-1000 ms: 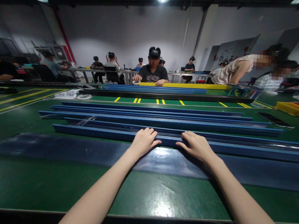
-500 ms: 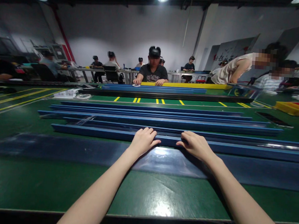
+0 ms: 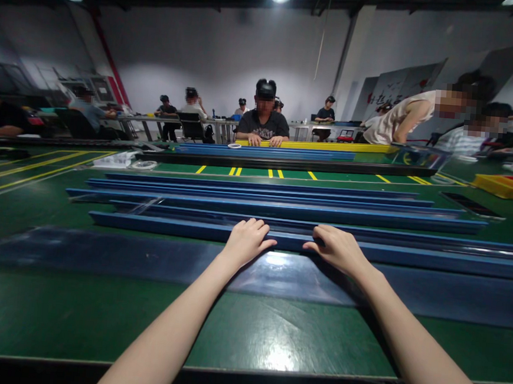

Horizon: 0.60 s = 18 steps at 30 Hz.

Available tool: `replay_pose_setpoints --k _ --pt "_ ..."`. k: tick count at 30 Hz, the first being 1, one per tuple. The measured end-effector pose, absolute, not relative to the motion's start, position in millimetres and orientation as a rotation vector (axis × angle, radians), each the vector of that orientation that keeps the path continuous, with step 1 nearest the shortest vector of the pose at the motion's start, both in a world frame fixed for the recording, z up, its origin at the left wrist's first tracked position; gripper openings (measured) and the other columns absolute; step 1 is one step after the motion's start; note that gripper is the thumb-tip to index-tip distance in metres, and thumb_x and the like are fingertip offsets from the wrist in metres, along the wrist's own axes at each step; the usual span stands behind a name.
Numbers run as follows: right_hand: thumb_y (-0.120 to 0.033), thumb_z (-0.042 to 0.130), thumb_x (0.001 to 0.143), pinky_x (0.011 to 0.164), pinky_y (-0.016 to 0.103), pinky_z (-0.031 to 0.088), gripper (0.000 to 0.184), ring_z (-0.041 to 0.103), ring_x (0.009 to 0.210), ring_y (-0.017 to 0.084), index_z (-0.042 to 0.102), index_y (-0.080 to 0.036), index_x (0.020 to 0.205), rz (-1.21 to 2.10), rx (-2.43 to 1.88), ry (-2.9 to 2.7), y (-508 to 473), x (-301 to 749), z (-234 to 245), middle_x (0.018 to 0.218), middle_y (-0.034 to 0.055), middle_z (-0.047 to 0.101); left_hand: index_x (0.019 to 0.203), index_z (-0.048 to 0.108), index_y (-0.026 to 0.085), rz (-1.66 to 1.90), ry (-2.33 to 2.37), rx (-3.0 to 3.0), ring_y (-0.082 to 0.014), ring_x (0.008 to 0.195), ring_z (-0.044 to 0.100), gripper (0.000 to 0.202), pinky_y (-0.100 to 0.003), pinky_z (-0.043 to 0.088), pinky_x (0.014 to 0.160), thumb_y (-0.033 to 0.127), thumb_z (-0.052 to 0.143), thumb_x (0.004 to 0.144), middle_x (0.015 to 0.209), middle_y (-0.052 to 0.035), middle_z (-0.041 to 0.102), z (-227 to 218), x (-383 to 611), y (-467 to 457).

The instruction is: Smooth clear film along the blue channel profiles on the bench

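Observation:
A long blue channel strip (image 3: 165,226) lies across the green table in front of me. My left hand (image 3: 250,239) is closed over its near wall, fingers hooked over the top edge and thumb on the near side. To the right, my right hand (image 3: 334,245) grips the same wall, its thumb pointing toward the left one. A short stretch of bare blue wall shows between the two thumbs. Nearer to me, under my wrists, a flat dark-blue translucent plastic sheet (image 3: 145,257) lies flat, with light glinting off it.
Several more blue strips (image 3: 277,210) lie just beyond. Farther back are a black strip (image 3: 285,163), a white ring of tape (image 3: 234,146) and a yellow strip (image 3: 331,146). A phone (image 3: 473,205) and a yellow tray (image 3: 505,187) sit at right. A co-worker (image 3: 263,121) sits opposite.
My hands and the blue channel strip have stayed in place. Across the table, the co-worker's hand has left the white ring and moved toward the other hand.

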State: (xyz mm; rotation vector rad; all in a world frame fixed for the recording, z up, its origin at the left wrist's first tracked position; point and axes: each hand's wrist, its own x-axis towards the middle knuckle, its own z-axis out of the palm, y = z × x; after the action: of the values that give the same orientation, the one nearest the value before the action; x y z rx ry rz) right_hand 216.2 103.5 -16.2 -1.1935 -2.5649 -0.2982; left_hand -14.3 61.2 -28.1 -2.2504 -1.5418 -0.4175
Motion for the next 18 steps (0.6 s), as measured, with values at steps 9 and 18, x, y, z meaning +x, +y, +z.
replay_pose_setpoints --k 9,18 --pt "-0.043 0.046 0.082 0.056 0.025 0.032 0.027 0.057 0.074 0.018 0.054 -0.018 0.077 -0.35 -1.202 -2.576 102.1 216.4 -16.0 0.082 0.0052 0.062 0.08 0.056 0.018 -0.414 -1.56 -2.263 -0.0169 0.081 0.054 0.032 -0.028 0.036 0.066 0.047 0.046 0.082 0.084 -0.0017 0.062 -25.3 -13.1 59.8" --pt "-0.043 0.044 0.083 0.058 0.025 0.034 0.027 0.057 0.076 0.019 0.055 -0.019 0.079 -0.329 -1.188 -2.591 103.0 217.4 -16.5 0.082 0.0052 0.062 0.081 0.057 0.018 -0.404 -1.572 -2.258 -0.0175 0.081 0.054 0.031 -0.028 0.037 0.066 0.047 0.046 0.082 0.084 -0.0024 0.063 -25.6 -13.6 60.5"
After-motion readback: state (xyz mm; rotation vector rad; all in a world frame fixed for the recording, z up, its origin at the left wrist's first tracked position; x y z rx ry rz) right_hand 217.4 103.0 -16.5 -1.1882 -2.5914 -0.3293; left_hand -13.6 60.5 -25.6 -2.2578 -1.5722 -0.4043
